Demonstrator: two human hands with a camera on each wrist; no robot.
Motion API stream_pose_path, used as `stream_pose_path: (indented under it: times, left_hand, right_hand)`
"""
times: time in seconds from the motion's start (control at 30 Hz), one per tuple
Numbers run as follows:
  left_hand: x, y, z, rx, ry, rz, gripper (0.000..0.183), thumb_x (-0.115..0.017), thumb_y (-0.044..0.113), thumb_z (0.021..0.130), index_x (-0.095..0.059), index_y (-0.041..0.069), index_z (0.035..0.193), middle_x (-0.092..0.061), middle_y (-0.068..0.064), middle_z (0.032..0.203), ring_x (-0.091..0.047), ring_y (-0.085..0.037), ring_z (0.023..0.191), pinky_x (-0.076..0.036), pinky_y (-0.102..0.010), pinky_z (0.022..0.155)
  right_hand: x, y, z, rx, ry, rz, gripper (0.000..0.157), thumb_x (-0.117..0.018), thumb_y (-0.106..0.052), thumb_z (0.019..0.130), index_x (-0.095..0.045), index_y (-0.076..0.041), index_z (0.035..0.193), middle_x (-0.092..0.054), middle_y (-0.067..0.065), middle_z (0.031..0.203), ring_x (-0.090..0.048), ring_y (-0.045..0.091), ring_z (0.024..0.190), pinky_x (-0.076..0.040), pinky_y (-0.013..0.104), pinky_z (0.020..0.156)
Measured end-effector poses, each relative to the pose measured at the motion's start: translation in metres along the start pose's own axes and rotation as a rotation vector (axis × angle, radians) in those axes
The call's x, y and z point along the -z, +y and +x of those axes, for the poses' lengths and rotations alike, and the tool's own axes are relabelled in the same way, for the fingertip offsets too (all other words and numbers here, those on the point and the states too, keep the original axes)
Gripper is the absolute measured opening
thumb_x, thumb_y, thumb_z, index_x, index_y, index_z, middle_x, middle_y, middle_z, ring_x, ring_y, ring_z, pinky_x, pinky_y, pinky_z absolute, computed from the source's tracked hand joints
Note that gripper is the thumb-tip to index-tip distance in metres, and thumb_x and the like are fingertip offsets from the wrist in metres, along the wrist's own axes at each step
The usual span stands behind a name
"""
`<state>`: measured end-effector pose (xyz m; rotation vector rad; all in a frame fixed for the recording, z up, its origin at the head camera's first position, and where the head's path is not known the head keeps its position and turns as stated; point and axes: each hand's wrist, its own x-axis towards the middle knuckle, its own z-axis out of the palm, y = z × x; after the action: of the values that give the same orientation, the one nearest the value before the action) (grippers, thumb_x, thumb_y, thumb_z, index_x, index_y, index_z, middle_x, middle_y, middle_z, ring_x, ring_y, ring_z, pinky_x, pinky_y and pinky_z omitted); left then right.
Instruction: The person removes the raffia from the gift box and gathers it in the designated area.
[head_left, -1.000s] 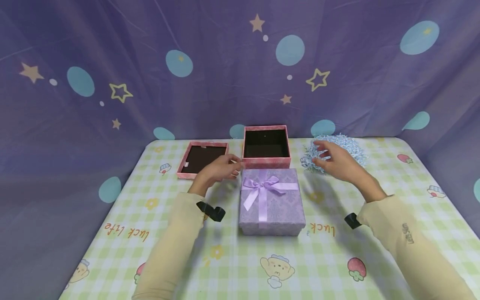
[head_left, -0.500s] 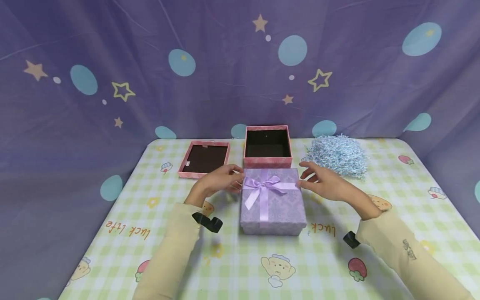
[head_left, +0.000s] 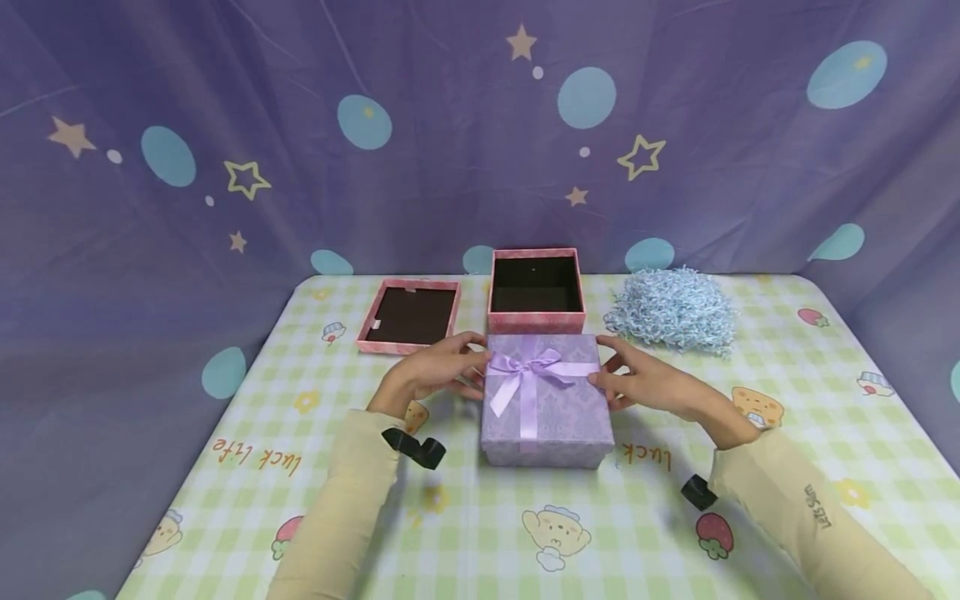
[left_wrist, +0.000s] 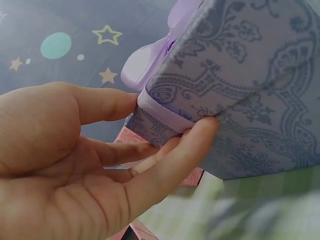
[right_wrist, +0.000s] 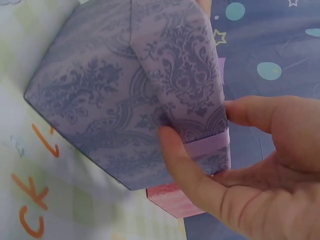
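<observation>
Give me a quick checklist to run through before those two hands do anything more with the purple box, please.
1. Left hand on the purple lid: ok, touching its left edge.
2. Right hand placed opposite: ok, touching the right edge.
3. Lid seated on the purple box: ok, it covers the top.
4. Ribbon clear of the box below: ok on the right side, where it ends at the lid's lower edge.
5. Gap to the open pink box behind: cannot tell from these angles.
6. What is inside the purple box: cannot tell, the lid hides it.
</observation>
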<state>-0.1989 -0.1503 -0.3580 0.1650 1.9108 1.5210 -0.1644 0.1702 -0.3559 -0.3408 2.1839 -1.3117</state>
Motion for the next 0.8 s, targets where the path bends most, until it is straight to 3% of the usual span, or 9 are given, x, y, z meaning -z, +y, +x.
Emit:
stream_pose_path:
  times: [0.8]
  left_hand:
    - [-0.0002, 0.0033, 0.0015, 0.001, 0.003, 0.006, 0.043, -0.048, 0.018, 0.101, -0.032, 0.001, 0.138, -0.05, -0.019, 0.11, -0.06, -0.024, 0.085, -0.053, -0.051, 0.088]
  right_hand:
    - [0.0005, -0.0028, -0.002, 0.001, 0.008, 0.031, 0.082, -0.057, -0.033, 0.096, -0.005, -0.007, 0.153, -0.04, 0.027, 0.125, -0.064, 0.023, 0.09, -0.058, 0.037, 0.081]
